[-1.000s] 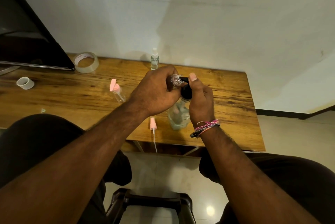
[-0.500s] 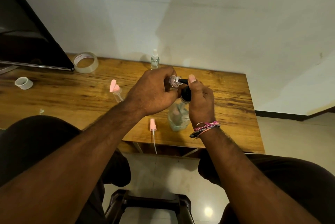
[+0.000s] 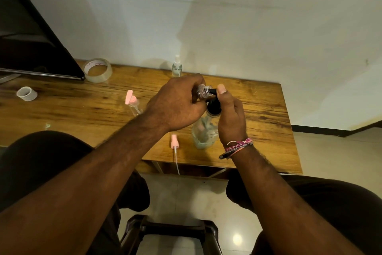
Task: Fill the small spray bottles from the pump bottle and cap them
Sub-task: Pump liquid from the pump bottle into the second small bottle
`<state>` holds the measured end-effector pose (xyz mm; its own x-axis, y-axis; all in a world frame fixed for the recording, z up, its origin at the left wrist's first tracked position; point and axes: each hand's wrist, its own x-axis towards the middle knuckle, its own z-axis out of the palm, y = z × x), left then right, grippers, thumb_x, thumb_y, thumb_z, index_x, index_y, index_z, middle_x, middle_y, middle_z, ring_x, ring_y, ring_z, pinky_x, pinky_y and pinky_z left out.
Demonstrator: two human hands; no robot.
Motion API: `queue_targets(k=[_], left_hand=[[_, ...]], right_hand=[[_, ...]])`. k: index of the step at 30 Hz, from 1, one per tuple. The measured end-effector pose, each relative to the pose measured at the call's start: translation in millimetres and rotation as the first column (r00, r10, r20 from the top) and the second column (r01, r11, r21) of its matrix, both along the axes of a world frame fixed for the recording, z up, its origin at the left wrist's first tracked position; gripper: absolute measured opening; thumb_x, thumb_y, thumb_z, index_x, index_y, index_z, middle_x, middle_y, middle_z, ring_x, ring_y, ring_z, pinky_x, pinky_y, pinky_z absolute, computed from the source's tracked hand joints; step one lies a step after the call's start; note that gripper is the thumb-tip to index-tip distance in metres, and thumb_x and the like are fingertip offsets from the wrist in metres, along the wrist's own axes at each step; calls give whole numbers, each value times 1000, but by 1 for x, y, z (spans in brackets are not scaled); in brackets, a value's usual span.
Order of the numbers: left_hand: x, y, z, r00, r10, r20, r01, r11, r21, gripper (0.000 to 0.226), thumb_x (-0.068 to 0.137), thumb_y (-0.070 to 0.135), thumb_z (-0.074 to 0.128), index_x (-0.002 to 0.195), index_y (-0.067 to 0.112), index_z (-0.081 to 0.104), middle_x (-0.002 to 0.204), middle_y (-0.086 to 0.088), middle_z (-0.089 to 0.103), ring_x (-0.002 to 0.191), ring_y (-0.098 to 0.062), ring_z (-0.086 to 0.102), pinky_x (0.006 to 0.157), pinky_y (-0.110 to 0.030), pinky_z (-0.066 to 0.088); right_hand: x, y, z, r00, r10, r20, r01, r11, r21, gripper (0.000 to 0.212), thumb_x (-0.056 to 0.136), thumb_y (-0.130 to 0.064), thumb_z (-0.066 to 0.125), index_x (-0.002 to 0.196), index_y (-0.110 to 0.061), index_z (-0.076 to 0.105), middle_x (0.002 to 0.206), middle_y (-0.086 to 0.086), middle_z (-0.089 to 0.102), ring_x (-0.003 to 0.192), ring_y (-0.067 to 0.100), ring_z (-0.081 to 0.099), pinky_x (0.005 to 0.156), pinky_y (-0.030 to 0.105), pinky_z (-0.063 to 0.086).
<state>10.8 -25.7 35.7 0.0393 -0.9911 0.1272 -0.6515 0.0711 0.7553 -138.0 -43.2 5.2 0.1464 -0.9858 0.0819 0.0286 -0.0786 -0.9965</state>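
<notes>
little has shifted since a second ago: both hands stay at the same spot over the wooden table (image 3: 62, 110), and the small bottle's mouth stays against the black nozzle. left hand (image 3: 175, 106) curls its fingers round a small clear spray bottle (image 3: 203, 91), holding it tipped on its side with the open threaded neck pointing right. right hand (image 3: 229, 118) grips the black pump head (image 3: 214, 104) of the clear pump bottle (image 3: 203, 135), thumb resting on top at the spout's tip, which meets the small bottle's mouth. the pump bottle stands upright on the table near its front edge, partly hidden by both hands. a woven pink bracelet (image 3: 237, 145) and a thin bangle circle the right wrist. just left of the pump bottle lies a loose pink sprayer cap (image 3: 174, 143) with its white dip tube (image 3: 177, 161) reaching past the table's front edge. farther left a second small bottle with a pink top (image 3: 133, 103) stands tilted. at the back, by the wall, a clear spray bottle with a white top (image 3: 177, 67) stands upright. a roll of clear tape (image 3: 97, 70) sits at the back left beside a dark monitor (image 3: 31, 48), and a smaller white roll (image 3: 26, 93) sits further left. a dark stool (image 3: 171, 232) shows below, between the person's knees.
</notes>
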Motion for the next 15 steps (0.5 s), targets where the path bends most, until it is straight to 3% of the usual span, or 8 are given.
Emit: queue_targets(k=[1,3,6,8,12,15], left_hand=[[0,0,1,1000,-2,10,2,1000,2,12,84,23,74,90,27,63,80,4,67,75,-20,64,66,-46,57],[1,-1,2,1000,-2,17,2,1000,5,13,85,23,74,90,28,63,80,5,67,75,-19,64,67,-47,57],[1,-1,2,1000,1,16,-2,1000,8,15,86,23,75,87,29,61,78,6,66,73,-18,64,64,-46,57],[1,-1,2,1000,3,8,-4,1000,13,16,86,23,76,87,29,61,77,6,66,73,-17,64,64,-46,57],[1,1,3,1000,7,-4,-7,1000,9,17,85,22,77,87,27,61,79,6,66,74,-18,63,63,-45,56],[1,3,4,1000,12,-13,-11,1000,9,18,82,22,80,89,23,63,80,4,67,75,-20,64,64,-46,56]], right_hand=[[-3,-2,-2,1000,12,8,-12,999,39,43,102,-41,57,72,-19,78,71,3,69,68,-1,60,64,10,47],[-9,-5,-5,999,54,-3,-54,997,53,45,106,-33,55,67,-30,78,68,-14,70,69,-8,62,65,6,46],[-12,-6,-5,996,93,19,-93,995,42,39,101,-39,46,85,-28,79,81,-12,77,84,-4,69,76,10,50],[-10,-5,-6,992,114,47,-116,992,58,43,101,-39,42,85,-35,82,89,-13,79,92,-2,71,81,13,52],[-5,-1,-1,996,88,33,-89,994,55,37,99,-43,46,89,-27,77,81,-12,77,83,-5,69,74,11,51],[-2,-3,-2,999,52,8,-52,998,22,51,92,-60,49,92,-18,78,86,1,76,87,8,71,74,16,53]])
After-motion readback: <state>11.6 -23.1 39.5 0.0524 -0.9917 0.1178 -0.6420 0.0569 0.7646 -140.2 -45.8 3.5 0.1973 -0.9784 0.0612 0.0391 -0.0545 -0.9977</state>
